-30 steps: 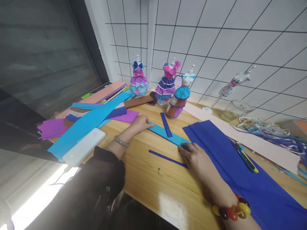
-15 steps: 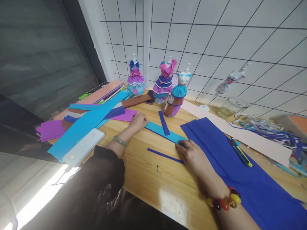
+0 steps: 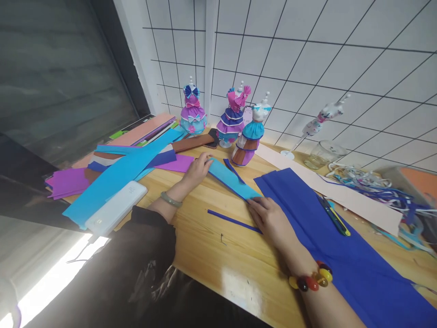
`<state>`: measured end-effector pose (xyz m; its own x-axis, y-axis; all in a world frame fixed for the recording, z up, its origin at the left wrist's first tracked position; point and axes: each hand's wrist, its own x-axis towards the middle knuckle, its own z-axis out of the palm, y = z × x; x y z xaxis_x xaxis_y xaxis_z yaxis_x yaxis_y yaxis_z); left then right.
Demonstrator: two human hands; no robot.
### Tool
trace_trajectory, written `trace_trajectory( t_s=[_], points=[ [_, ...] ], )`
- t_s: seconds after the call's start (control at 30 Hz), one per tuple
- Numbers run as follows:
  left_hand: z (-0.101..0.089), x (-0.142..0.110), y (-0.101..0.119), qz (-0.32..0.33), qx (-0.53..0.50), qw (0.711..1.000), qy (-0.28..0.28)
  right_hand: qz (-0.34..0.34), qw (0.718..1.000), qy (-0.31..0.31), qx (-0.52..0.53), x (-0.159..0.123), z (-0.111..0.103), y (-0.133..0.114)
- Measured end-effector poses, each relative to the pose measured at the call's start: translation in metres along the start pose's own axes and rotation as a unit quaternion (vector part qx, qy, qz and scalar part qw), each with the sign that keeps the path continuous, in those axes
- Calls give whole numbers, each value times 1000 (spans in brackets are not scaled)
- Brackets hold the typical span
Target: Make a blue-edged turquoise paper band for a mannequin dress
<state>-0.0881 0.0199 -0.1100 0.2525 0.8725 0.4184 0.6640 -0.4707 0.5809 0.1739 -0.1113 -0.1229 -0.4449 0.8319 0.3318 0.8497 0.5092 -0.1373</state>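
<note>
My left hand (image 3: 198, 169) pinches the left end of a light blue paper strip (image 3: 229, 178) and holds it slightly raised off the wooden table (image 3: 211, 255). My right hand (image 3: 269, 218) grips the strip's right end beside a large dark blue paper sheet (image 3: 327, 241). A short dark blue strip (image 3: 233, 169) leans against the light blue one. A thin dark blue strip (image 3: 234, 221) lies on the table just in front of my right hand.
Three dressed paper mannequins (image 3: 235, 123) stand by the tiled wall, and a bare one (image 3: 321, 119) leans to the right. Coloured paper sheets (image 3: 119, 168) and a white power bank (image 3: 114, 208) lie at left. A pen (image 3: 332, 215), a pale pink strip (image 3: 341, 193), a glass (image 3: 321, 155) and ribbons (image 3: 372, 184) sit at right.
Both hands have taken hold of the light blue strip and lifted it, its left end raised and tilted; the short dark blue strip that lay across it has slid aside.
</note>
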Motion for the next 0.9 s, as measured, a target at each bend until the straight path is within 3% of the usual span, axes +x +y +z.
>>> trace_trajectory(
  t_s=[0.13, 0.23, 0.33, 0.4, 0.53, 0.67, 0.77, 0.83, 0.9],
  points=[
    [-3, -2, 5, 88, 12, 989, 118, 91, 981, 136, 105, 2, 4, 11],
    [-8, -1, 15, 191, 24, 966, 174, 164, 946, 186, 208, 9, -8, 17],
    [-16, 5, 34, 282, 40, 934, 215, 177, 929, 175, 275, 28, -41, 14],
    [-22, 11, 51, 334, 33, 912, 236, 141, 940, 154, 271, 48, -68, 5],
    [-32, 22, 88, 392, 2, 894, 215, 66, 956, 92, 272, 93, -106, -16],
    [-40, 26, 117, 301, -39, 940, 154, 98, 947, 63, 301, 116, -116, -27],
    [-38, 30, 126, 215, -160, 954, 135, 146, 923, 102, 342, 115, -116, -28],
    [-29, 32, 125, 154, -269, 949, 64, 189, 893, 163, 375, 112, -115, -26],
    [-15, 31, 120, 91, -374, 919, -78, 236, 842, 243, 420, 109, -109, -20]
  ],
)
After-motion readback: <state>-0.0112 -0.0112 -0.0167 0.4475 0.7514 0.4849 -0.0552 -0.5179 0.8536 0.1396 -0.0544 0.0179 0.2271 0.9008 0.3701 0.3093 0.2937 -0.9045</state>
